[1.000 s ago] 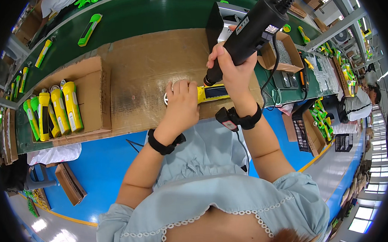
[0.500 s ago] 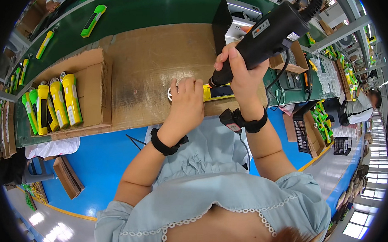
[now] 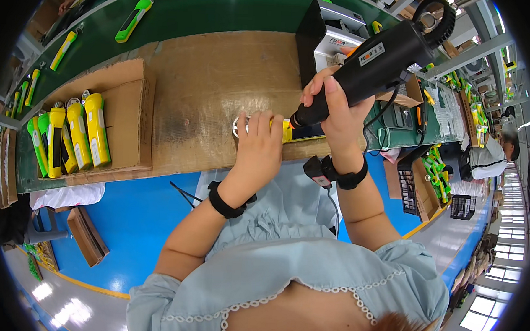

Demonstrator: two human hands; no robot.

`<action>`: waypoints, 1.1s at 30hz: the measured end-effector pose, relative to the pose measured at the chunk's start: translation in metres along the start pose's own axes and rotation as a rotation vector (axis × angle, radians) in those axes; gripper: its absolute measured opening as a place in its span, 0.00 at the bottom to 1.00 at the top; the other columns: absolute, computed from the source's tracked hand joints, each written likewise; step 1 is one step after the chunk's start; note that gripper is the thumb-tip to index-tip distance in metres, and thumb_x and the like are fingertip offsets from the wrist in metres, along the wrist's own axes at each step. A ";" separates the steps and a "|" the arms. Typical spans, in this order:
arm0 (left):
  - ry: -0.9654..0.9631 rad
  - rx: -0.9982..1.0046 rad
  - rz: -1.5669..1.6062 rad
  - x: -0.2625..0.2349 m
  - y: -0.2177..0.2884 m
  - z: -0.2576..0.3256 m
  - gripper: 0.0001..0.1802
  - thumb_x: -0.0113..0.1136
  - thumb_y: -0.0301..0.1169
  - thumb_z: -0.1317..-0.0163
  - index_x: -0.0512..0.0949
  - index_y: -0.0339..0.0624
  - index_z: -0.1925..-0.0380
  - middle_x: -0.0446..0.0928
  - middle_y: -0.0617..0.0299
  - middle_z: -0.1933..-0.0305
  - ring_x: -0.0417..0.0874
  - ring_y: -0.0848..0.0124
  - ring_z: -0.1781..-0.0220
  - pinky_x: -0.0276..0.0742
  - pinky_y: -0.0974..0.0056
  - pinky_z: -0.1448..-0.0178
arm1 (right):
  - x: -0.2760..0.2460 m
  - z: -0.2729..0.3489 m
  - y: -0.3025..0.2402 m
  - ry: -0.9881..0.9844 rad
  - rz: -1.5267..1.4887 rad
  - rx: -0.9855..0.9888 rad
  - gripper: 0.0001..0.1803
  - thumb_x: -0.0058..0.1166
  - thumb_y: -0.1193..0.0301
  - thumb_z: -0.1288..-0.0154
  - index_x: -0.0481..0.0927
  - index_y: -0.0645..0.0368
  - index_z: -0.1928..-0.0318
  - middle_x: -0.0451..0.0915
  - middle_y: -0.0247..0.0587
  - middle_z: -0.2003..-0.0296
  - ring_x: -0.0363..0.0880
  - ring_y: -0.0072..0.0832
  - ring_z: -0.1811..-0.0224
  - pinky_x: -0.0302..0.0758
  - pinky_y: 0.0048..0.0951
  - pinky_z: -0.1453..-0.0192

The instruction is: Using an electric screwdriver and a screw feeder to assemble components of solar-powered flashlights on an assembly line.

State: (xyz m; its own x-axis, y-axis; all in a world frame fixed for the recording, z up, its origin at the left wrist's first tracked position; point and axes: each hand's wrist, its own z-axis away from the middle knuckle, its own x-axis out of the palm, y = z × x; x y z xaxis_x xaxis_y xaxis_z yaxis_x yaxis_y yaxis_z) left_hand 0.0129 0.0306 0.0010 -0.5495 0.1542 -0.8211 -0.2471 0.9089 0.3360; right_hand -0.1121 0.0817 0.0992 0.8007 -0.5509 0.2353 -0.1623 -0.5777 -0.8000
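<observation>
My left hand (image 3: 259, 143) lies over a yellow flashlight (image 3: 287, 134) on the cardboard-covered bench, fingers curled round it and pressing it down. The flashlight's white round head shows left of my fingers, and a dark panel to their right. In my right hand (image 3: 342, 112) is a black electric screwdriver (image 3: 376, 61), slanting from the upper right. Its tip meets the flashlight's body just beside my left fingers; whether it touches a screw is hidden.
At left, a cardboard box (image 3: 141, 119) holds several yellow and green flashlights (image 3: 96, 128). More lie on the green surface (image 3: 183, 11) beyond. A black and silver machine (image 3: 333, 35) stands behind my right hand. The screwdriver's cable hangs beside my right wrist.
The screwdriver's tip has come slightly down and right against the flashlight. My left hand keeps its hold on the flashlight. The whole view has shifted a little.
</observation>
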 end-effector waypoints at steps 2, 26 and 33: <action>0.014 -0.005 0.005 0.000 0.000 -0.001 0.33 0.66 0.27 0.57 0.66 0.36 0.48 0.66 0.49 0.48 0.66 0.53 0.42 0.52 0.40 0.32 | -0.002 -0.001 0.001 -0.003 0.004 -0.027 0.26 0.50 0.81 0.39 0.59 0.65 0.41 0.75 0.38 0.78 0.75 0.21 0.79 0.72 0.24 0.73; 0.046 0.010 0.163 0.004 0.004 0.015 0.30 0.64 0.29 0.51 0.66 0.38 0.46 0.66 0.52 0.45 0.65 0.55 0.37 0.49 0.42 0.32 | -0.032 -0.006 -0.001 -0.475 -0.452 0.127 0.36 0.57 0.58 0.44 0.54 0.55 0.41 0.69 0.37 0.80 0.70 0.27 0.85 0.71 0.32 0.78; 0.029 0.027 0.146 0.007 0.004 0.017 0.30 0.64 0.28 0.51 0.66 0.40 0.45 0.66 0.54 0.45 0.65 0.56 0.37 0.48 0.42 0.32 | -0.032 -0.005 -0.001 -0.450 -0.383 0.166 0.36 0.58 0.58 0.44 0.54 0.55 0.41 0.69 0.37 0.80 0.71 0.28 0.85 0.71 0.32 0.77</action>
State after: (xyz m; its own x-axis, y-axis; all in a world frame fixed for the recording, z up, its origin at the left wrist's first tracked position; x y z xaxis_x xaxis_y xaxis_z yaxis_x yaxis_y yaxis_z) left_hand 0.0218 0.0419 -0.0117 -0.6013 0.2741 -0.7506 -0.1415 0.8879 0.4376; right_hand -0.1402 0.0970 0.0948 0.9552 0.0068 0.2957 0.2482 -0.5626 -0.7886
